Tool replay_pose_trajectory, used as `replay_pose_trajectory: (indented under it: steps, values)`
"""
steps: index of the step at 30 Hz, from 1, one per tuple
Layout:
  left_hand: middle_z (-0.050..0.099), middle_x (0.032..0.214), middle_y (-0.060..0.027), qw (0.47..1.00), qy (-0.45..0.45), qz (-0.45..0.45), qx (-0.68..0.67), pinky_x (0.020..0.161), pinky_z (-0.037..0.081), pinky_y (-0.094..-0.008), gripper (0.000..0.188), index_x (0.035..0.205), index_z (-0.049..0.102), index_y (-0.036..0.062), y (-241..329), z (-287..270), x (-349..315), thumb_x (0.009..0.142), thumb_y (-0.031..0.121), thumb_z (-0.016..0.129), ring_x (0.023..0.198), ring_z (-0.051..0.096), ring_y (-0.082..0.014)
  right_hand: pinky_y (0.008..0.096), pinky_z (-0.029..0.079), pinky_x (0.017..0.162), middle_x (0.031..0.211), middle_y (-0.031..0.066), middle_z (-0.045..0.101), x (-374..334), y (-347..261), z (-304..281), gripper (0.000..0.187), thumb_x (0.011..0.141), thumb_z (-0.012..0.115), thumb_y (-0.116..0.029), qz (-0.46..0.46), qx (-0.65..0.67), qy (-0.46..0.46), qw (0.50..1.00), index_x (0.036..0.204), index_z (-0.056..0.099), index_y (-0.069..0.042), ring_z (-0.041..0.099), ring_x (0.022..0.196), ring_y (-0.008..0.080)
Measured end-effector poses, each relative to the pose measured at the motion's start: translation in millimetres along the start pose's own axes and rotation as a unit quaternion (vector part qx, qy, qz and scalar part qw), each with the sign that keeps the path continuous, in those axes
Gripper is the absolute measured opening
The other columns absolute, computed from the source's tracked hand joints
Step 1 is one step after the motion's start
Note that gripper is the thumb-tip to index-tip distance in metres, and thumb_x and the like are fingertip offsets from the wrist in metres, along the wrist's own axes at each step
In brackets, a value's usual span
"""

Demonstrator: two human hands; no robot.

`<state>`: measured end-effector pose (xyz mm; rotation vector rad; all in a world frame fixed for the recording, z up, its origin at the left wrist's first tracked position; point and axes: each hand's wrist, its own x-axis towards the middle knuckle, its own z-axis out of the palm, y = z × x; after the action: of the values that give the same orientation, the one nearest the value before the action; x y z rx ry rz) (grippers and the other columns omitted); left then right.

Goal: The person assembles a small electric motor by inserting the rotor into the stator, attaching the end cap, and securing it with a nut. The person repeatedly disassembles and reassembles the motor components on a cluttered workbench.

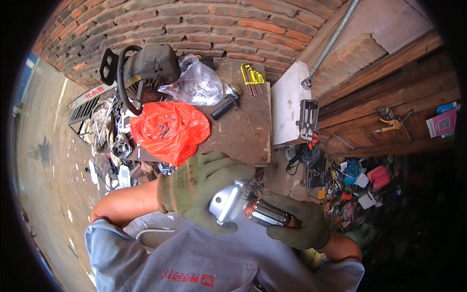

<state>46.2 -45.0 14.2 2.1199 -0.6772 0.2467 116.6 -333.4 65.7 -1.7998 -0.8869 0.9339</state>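
Observation:
Both my hands wear green work gloves. My left hand [197, 185] is wrapped round a silver metal gear housing [226, 202], like an angle grinder's head. My right hand [309, 226] grips a motor armature [267, 214] with copper windings at its ends. The armature is tilted, its upper left end close to the housing; whether the two are joined I cannot tell. Just beyond my left hand, a red plastic bag [170, 129] lies spread on the wooden workbench [231, 143] with small metal parts in it.
A chainsaw [151, 63] stands at the back left beside a clear plastic bag [202, 85]. Farther right lie a black-handled tool [224, 107] and hex keys in a yellow holder [252, 74]. A white panel [290, 107] borders the bench. Assorted clutter [355, 182] covers the floor at right.

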Motion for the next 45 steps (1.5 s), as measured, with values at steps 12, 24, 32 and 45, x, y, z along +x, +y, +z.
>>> replay_pose_trajectory:
  steps: [12,24,32,45]
  values:
    - [0.068,0.113,-0.0115,1.0,-0.014,0.014,0.019,0.074,0.052,-0.0419,0.1,0.134,0.056,0.0,7.0,-3.0,6.4,0.058,0.055,0.091,0.087,0.067,-0.03,0.033,0.06,0.086,0.12,0.0187,0.074,-3.2,2.1,-3.4,0.064,0.081,0.081,-0.01,-0.023,0.005,0.011,1.0,0.141,0.059,0.001,0.076,0.103,0.0232]
    - [0.067,0.106,-0.0141,1.0,-0.008,0.015,-0.001,0.07,0.051,-0.0425,0.097,0.135,0.054,-0.0026,10.8,-1.4,4.3,0.059,0.049,0.087,0.083,0.066,-0.0323,0.0313,0.06,0.081,0.11,0.0179,0.077,-3.0,5.9,0.9,0.066,0.076,0.084,-0.006,-0.049,0.011,0.019,0.999,0.137,0.061,0.003,0.077,0.094,0.0196]
    - [0.067,0.106,-0.0129,1.0,-0.007,0.002,0.003,0.073,0.05,-0.0421,0.096,0.135,0.055,-0.0018,17.0,-3.5,4.6,0.06,0.048,0.086,0.085,0.066,-0.0313,0.0321,0.06,0.081,0.11,0.0189,0.077,-5.8,10.1,10.9,0.066,0.076,0.084,-0.007,-0.046,0.055,0.036,0.997,0.138,0.061,0.003,0.077,0.093,0.0214]
    - [0.068,0.106,-0.0138,1.0,-0.001,0.023,0.011,0.071,0.051,-0.0414,0.095,0.135,0.056,-0.0028,21.8,-2.3,8.2,0.059,0.045,0.088,0.083,0.067,-0.0309,0.0346,0.06,0.088,0.123,0.0197,0.073,-10.2,15.7,9.9,0.068,0.077,0.085,-0.007,-0.069,0.021,0.029,0.997,0.138,0.059,0.005,0.076,0.104,0.025]
